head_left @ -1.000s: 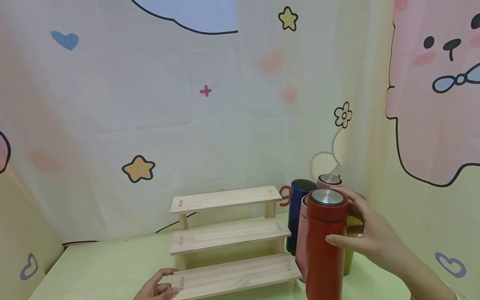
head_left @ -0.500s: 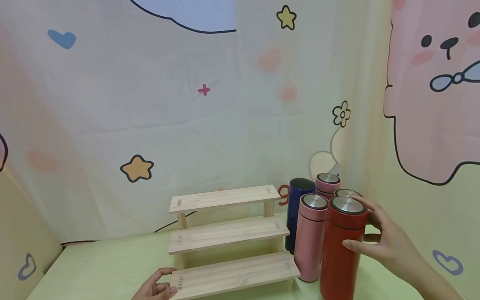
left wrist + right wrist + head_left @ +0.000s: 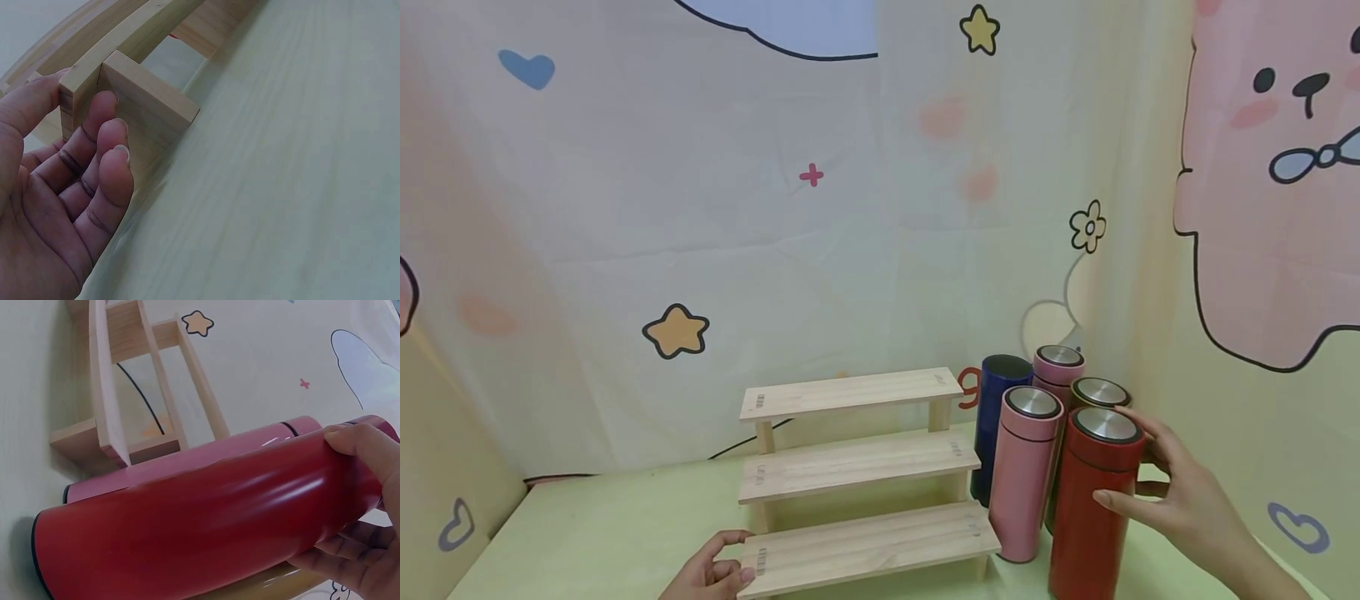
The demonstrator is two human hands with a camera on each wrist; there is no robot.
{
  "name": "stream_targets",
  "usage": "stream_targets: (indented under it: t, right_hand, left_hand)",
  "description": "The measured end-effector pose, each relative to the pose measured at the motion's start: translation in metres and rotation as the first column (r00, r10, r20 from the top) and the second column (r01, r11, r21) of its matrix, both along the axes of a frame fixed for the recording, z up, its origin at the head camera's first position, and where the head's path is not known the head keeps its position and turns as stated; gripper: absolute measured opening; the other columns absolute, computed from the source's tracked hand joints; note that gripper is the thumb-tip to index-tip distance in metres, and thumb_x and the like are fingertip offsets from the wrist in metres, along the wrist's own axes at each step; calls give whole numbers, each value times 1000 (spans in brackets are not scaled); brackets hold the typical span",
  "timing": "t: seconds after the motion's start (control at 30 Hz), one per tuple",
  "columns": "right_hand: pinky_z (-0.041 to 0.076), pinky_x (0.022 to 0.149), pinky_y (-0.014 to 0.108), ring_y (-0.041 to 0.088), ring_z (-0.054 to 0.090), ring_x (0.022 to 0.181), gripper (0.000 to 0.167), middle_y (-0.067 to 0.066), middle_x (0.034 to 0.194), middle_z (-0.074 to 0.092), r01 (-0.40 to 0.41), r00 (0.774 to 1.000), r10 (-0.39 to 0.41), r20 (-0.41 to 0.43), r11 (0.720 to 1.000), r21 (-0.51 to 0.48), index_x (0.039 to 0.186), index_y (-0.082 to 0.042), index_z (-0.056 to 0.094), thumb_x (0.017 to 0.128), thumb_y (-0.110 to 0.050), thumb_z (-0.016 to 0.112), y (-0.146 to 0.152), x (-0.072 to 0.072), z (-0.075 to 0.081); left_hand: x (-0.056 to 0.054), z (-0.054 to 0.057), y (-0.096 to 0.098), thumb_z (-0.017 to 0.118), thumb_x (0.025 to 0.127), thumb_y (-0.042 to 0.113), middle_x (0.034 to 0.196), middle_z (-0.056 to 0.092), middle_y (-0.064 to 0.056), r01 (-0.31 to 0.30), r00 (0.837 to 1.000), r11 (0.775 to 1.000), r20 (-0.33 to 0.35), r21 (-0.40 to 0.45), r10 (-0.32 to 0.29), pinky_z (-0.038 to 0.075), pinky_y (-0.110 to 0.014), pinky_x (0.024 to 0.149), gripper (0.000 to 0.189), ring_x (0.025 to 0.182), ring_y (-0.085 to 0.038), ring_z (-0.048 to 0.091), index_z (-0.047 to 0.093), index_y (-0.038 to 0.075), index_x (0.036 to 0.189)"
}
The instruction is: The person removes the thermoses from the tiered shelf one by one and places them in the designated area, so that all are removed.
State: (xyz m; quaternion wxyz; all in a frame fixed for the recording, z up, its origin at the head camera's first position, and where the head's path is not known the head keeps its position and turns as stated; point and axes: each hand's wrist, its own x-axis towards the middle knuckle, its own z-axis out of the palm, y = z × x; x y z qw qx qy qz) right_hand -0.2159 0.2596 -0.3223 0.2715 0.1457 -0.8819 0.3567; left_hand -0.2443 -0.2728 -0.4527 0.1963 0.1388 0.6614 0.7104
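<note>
A red thermos flask (image 3: pixel 1092 525) with a steel-topped lid stands upright at the right front. My right hand (image 3: pixel 1191 504) grips its upper part, thumb on the near side and fingers behind. In the right wrist view the fingers of the right hand (image 3: pixel 369 506) curl under the flask, partly hidden by it. A three-step wooden rack (image 3: pixel 868 546) occupies the middle of the table. At the lowest step's left end, my left hand (image 3: pixel 709 571) holds the board. The left wrist view has the left hand (image 3: pixel 69 175) with thumb over the board and fingers curled below it.
Between the rack and the red flask stands a pink flask (image 3: pixel 1022 492). Behind are a dark blue flask (image 3: pixel 996 433), another pink flask (image 3: pixel 1060 375) and an olive-yellow one (image 3: pixel 1101 390). Printed cloth walls (image 3: pixel 737 208) enclose the pale green table (image 3: pixel 587 525).
My right hand has moved the red flask rightward and slightly down in view, away from the front pink flask, which is now exposed. The left hand stays on the rack.
</note>
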Motion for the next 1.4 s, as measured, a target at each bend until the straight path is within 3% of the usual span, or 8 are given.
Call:
stream_targets:
  t: [0.47, 0.63, 0.83, 0.93, 1.13, 1.3, 1.4]
  right_hand:
    - [52, 66, 16, -19, 48, 91, 93, -41, 106, 43, 16, 1000, -16, 13, 999, -32, 146, -10, 32, 70, -9, 85, 6, -10, -13]
    - [52, 65, 15, -19, 48, 90, 94, -42, 105, 43, 33, 999, -33, 5, 999, -24, 147, -11, 32, 69, -10, 86, 7, -10, -14]
    - [52, 65, 13, -17, 50, 89, 96, -40, 105, 45, 26, 1000, -26, -15, 1000, 1, 148, -15, 31, 70, -14, 86, 8, -6, -15]
    - [52, 65, 15, -18, 49, 89, 97, -28, 110, 52, 44, 999, -44, 3, 999, 17, 150, -18, 29, 71, -17, 86, 7, -4, -16]
    - [52, 65, 17, -20, 45, 88, 101, 19, 120, 59, 74, 997, -76, 22, 996, 54, 152, -19, 22, 72, -21, 85, 8, -1, -17]
    - [52, 65, 19, -20, 46, 88, 102, 21, 121, 58, 67, 997, -68, 20, 996, 55, 153, -20, 20, 74, -20, 84, 8, 3, -18]
    - [53, 65, 19, -20, 47, 89, 102, 13, 121, 58, 70, 997, -71, 15, 996, 55, 153, -21, 21, 74, -19, 84, 8, 4, -20]
  left_hand:
    - [3, 4, 2, 60, 94, 19, 79, 61, 4, 0, 1000, 1000, -2, -7, 0, 47, -18, 55, 62, 66, -5, 58, 23, -5, 137]
    - [1, 2, 1, 60, 94, 18, 77, 58, 4, -10, 1000, 1000, -3, -6, 10, 44, -18, 53, 59, 62, -5, 54, 25, -3, 136]
    - [1, 0, 1, 61, 94, 18, 79, 61, 2, 0, 1000, 1000, -3, 5, 0, 49, -19, 56, 61, 66, -7, 59, 25, -4, 137]
    - [1, 0, 1, 62, 93, 18, 80, 62, 1, -5, 1000, 1000, -7, 12, 6, 53, -23, 62, 60, 69, -9, 62, 26, -4, 136]
    - [1, 1, 2, 62, 93, 18, 82, 64, -1, -10, 1000, 1000, -13, 15, 10, 55, -26, 67, 60, 72, -12, 65, 27, -4, 136]
    - [2, 1, 2, 62, 93, 18, 80, 63, 1, -4, 1000, 1000, -9, 16, 4, 52, -22, 62, 57, 68, -8, 60, 29, -1, 135]
    - [1, 0, 1, 62, 93, 19, 80, 62, 2, 5, 1000, 1000, -10, 20, -4, 52, -22, 62, 55, 67, -7, 59, 31, 2, 134]
